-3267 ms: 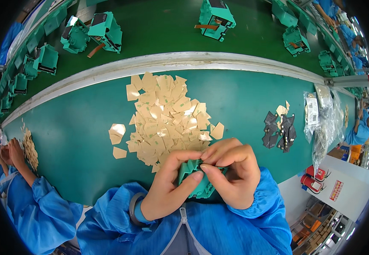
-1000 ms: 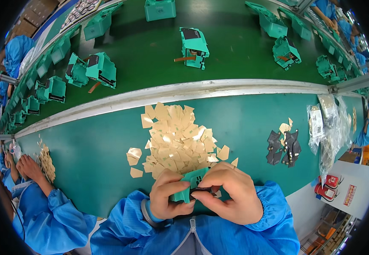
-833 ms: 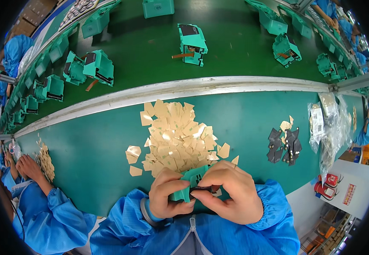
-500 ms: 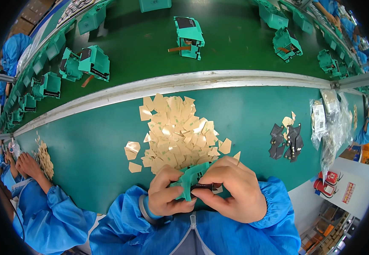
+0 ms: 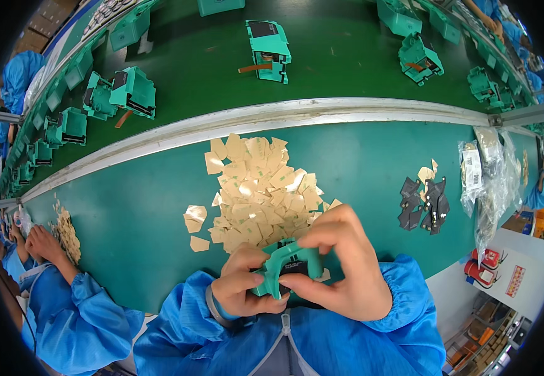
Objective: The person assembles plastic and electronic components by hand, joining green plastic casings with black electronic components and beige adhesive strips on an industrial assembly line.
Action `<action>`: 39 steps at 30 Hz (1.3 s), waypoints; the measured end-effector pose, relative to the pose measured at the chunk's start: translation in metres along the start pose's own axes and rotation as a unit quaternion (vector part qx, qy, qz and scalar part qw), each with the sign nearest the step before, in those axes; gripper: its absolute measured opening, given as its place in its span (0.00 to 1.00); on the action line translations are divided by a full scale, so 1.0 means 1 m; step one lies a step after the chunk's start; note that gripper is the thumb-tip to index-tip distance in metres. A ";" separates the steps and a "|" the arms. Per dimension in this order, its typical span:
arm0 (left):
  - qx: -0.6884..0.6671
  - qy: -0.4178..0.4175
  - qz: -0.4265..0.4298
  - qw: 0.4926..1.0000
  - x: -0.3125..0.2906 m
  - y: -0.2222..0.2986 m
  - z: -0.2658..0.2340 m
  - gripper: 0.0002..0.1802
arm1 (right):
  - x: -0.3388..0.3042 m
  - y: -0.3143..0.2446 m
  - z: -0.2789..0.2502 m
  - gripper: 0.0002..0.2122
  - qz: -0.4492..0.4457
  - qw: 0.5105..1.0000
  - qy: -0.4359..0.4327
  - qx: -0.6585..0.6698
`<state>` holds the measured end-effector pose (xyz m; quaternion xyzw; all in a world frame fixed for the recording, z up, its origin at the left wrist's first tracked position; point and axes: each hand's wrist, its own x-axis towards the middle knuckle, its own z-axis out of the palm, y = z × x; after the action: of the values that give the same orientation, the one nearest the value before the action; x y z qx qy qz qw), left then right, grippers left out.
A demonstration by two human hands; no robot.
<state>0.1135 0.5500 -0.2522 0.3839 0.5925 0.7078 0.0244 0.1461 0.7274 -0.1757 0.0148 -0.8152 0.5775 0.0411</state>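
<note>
Close in front of my body, a teal plastic housing (image 5: 275, 268) with an open, boxy shape is held between both hands. My left hand (image 5: 242, 283) is closed around its left side, the thumb across the near wall. A black label-like piece (image 5: 295, 267) lies against a face inside the housing. My right hand (image 5: 354, 276) presses this piece with the thumb, while its bent fingers grip the housing's far right edge. Just beyond the hands spreads a heap of beige backing-paper pieces (image 5: 256, 194).
Small black cut pieces (image 5: 435, 205) lie on the green table at right, near clear plastic bags (image 5: 490, 169). A metal rail (image 5: 253, 116) separates the table from a belt carrying teal housings (image 5: 269, 53). At left, a co-worker's hand (image 5: 45, 243) touches another beige pile.
My right hand has shifted from pinching the black piece's edge to pressing it with the thumb, its fingers raised over the housing. The black piece now sits flatter inside.
</note>
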 end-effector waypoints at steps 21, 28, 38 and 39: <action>0.140 0.010 0.007 0.990 0.029 0.017 -0.021 0.20 | 0.001 0.019 -0.045 0.14 -0.027 0.902 0.378 0.206; 0.087 0.277 -0.152 0.945 0.122 -0.021 -0.041 0.16 | -0.055 0.041 -0.093 0.06 -0.088 0.872 0.455 0.160; -0.017 0.179 -0.018 0.984 0.195 -0.045 0.037 0.19 | -0.080 0.052 -0.107 0.05 -0.048 0.873 0.480 0.065; -0.044 0.174 -0.052 0.982 0.206 -0.055 0.057 0.18 | -0.080 0.049 -0.107 0.06 -0.033 0.871 0.488 0.055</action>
<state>-0.0221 0.7135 -0.1929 0.2225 0.5749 0.7870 -0.0253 0.2279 0.8429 -0.1937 -0.2395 -0.6575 0.5533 0.4519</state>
